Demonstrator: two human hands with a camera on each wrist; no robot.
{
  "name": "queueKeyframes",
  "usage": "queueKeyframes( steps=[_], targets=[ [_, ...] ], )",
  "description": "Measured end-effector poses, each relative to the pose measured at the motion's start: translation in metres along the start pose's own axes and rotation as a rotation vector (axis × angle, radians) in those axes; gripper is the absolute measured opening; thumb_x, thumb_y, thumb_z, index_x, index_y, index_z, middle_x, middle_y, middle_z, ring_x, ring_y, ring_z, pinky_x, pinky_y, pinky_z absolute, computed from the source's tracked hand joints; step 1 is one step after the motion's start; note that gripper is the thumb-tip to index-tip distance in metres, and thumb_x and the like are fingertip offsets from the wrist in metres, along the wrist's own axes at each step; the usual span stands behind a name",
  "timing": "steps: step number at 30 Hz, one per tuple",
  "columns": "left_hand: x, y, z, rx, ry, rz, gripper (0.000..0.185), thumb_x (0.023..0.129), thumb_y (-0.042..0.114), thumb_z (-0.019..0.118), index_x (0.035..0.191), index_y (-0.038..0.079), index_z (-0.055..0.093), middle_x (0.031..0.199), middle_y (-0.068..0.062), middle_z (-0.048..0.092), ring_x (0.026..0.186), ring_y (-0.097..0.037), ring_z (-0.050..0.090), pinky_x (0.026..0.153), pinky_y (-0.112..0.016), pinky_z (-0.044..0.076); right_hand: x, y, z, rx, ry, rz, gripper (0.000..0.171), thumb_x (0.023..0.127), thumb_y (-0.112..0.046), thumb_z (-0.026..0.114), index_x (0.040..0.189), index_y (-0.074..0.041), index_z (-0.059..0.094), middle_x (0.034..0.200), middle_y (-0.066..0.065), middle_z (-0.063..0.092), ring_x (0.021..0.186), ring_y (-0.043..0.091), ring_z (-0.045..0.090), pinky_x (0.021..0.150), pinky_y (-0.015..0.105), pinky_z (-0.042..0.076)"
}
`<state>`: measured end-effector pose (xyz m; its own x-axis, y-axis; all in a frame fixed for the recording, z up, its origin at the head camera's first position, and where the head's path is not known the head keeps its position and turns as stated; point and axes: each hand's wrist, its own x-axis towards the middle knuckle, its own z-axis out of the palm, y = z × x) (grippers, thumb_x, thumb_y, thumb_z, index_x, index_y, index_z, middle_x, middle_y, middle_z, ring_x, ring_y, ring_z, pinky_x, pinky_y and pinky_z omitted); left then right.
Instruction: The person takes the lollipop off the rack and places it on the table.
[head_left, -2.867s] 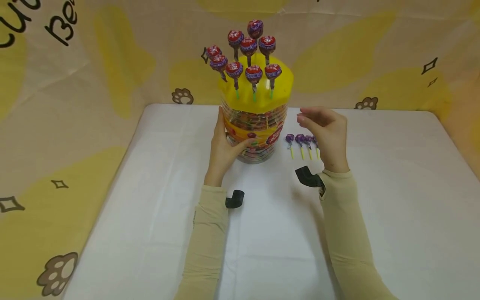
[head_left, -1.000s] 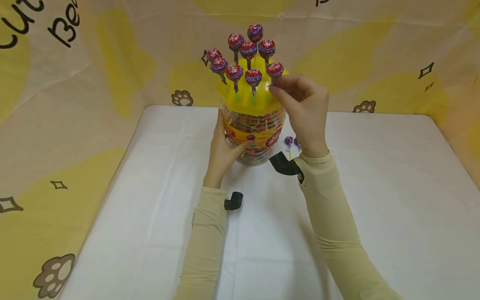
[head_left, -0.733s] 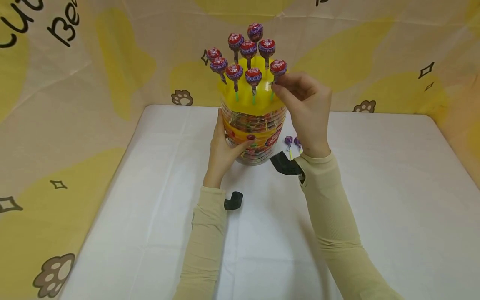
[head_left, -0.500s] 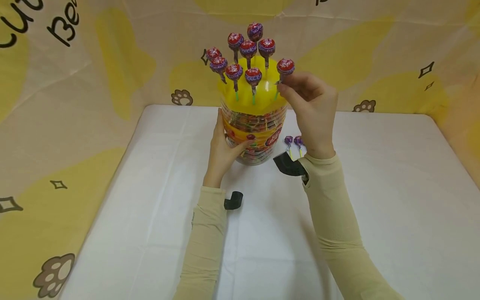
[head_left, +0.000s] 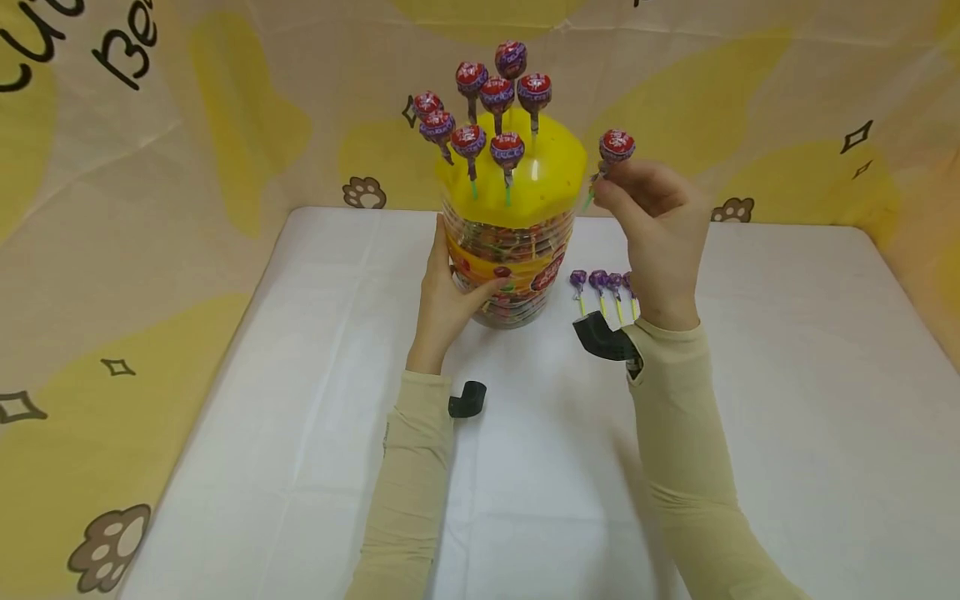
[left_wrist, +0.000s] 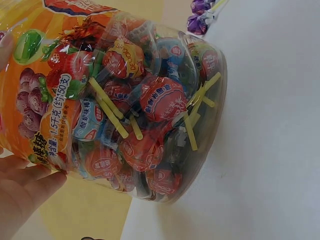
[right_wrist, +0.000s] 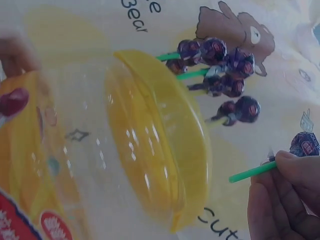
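A clear plastic jar (head_left: pixel 510 242) with a yellow lid (head_left: pixel 551 179) stands toward the back of the table, wrapped lollipops visible inside. My left hand (head_left: pixel 446 296) grips its left side, thumb across the front label. Several red and purple lollipops (head_left: pixel 507 150) stand upright in the lid by their sticks. To the right of the lid, my right hand (head_left: pixel 660 237) pinches one lollipop (head_left: pixel 617 146) between thumb and fingers, ball upward. In the right wrist view its green stick (right_wrist: pixel 252 171) points toward the lid, apart from it.
Several purple lollipops (head_left: pixel 597 280) with yellow sticks lie in a row on the white table (head_left: pixel 525 475), right of the jar and partly behind the right wrist. A patterned yellow and beige cloth (head_left: pixel 697 100) hangs behind the table.
The right hand first went to the front right lollipop in the lid and pinched it. It has since drawn that lollipop out and moved right. The left hand stays on the jar.
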<state>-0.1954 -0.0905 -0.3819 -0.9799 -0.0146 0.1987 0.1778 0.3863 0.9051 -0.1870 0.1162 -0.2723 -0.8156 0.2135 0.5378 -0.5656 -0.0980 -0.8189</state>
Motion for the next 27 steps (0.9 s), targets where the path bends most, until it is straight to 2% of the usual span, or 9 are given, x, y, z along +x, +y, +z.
queueKeyframes(
  steps=[8,15,22,27],
  targets=[
    [0.0,0.001,0.0,-0.005,0.008,0.02,0.11,0.077,0.036,0.078,0.153,0.02,0.001,0.157,-0.003,0.014,0.141,-0.02,0.02,0.111,-0.04,0.028,-0.005,0.01,-0.021,0.078,0.055,0.013,0.004,0.08,0.01,0.068,0.082,0.008,0.07,0.081,0.013,0.069,0.068,0.022,0.063,0.073,0.028,0.055],
    [0.0,0.001,0.001,-0.007,0.009,0.023,0.109,0.077,0.035,0.078,0.153,0.019,0.001,0.156,-0.004,0.015,0.141,-0.02,0.021,0.111,-0.04,0.029,-0.009,0.018,-0.04,0.076,0.098,0.052,0.005,0.079,0.012,0.067,0.083,0.013,0.068,0.082,0.013,0.07,0.067,0.022,0.063,0.072,0.028,0.055],
    [0.0,0.001,0.001,-0.012,0.004,0.022,0.109,0.078,0.033,0.078,0.153,0.018,0.001,0.157,-0.005,0.014,0.141,-0.021,0.021,0.111,-0.04,0.029,-0.014,0.026,-0.057,0.041,0.139,0.08,0.004,0.079,0.012,0.067,0.082,0.011,0.069,0.084,0.015,0.07,0.068,0.02,0.064,0.07,0.026,0.056],
    [0.0,0.002,0.001,-0.009,0.003,0.018,0.109,0.078,0.032,0.078,0.153,0.019,0.0,0.157,-0.004,0.013,0.141,-0.02,0.019,0.111,-0.039,0.027,-0.016,0.031,-0.066,0.08,0.171,0.145,0.005,0.078,0.014,0.067,0.081,0.01,0.069,0.081,0.014,0.069,0.066,0.02,0.063,0.069,0.025,0.056]
  ],
)
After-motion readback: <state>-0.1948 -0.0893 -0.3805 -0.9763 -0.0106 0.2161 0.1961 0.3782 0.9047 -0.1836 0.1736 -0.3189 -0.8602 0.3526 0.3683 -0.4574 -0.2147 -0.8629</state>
